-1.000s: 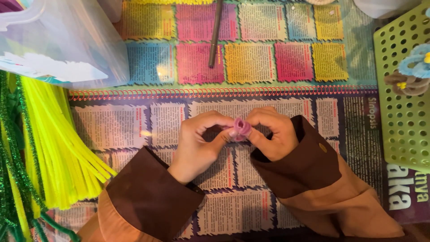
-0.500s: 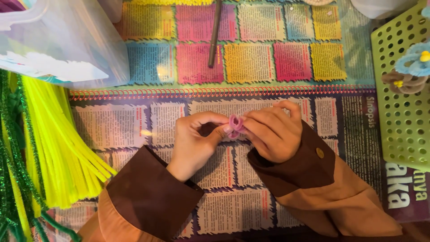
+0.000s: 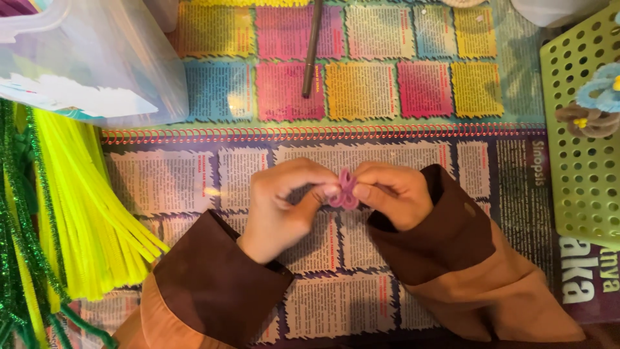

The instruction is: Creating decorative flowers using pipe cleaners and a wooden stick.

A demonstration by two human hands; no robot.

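A small pink pipe-cleaner piece (image 3: pixel 344 191), bent into loops like a little flower, is pinched between both my hands over a printed paper sheet (image 3: pixel 168 184). My left hand (image 3: pixel 284 207) grips its left side with thumb and fingertips. My right hand (image 3: pixel 391 194) grips its right side, fingers curled over it. Both wrists wear brown cuffs on orange sleeves. Most of the pink piece is hidden by my fingers.
A bundle of yellow pipe cleaners (image 3: pixel 84 213) and green tinsel stems (image 3: pixel 16 232) lie at the left. A clear plastic box (image 3: pixel 90 58) stands at the top left. A dark stick (image 3: pixel 312 48) lies at the top. A green perforated tray (image 3: pixel 581 148) with finished flowers (image 3: pixel 597 103) sits right.
My right hand opened out and lifted half a second ago, then closed back onto the pink piece. The pink piece stayed between my hands, turned slightly.
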